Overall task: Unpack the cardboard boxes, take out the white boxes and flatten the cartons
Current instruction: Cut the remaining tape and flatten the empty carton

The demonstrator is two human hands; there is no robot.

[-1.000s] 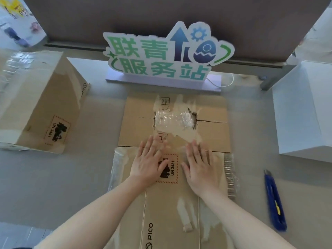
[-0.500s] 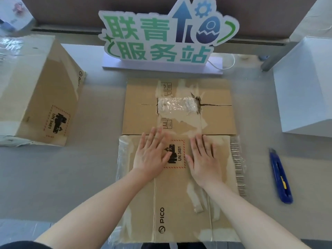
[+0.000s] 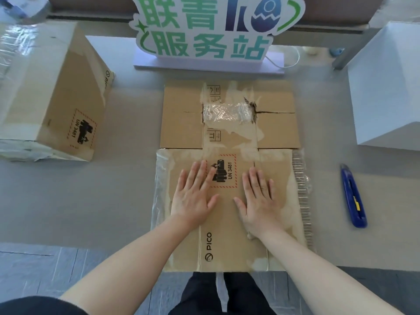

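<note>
Left hand (image 3: 194,196) and right hand (image 3: 259,201), fingers straight and spread, pressing flat on flattened brown cardboard carton (image 3: 229,242) at frame centre; blue utility knife (image 3: 353,196) lying right.

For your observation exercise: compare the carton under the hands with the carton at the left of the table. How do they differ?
The centre carton lies flat, flaps spread, with both hands pressing on it; the left carton still stands as a box, untouched. Both are brown and carry a UN 3481 label and clear tape.
</note>
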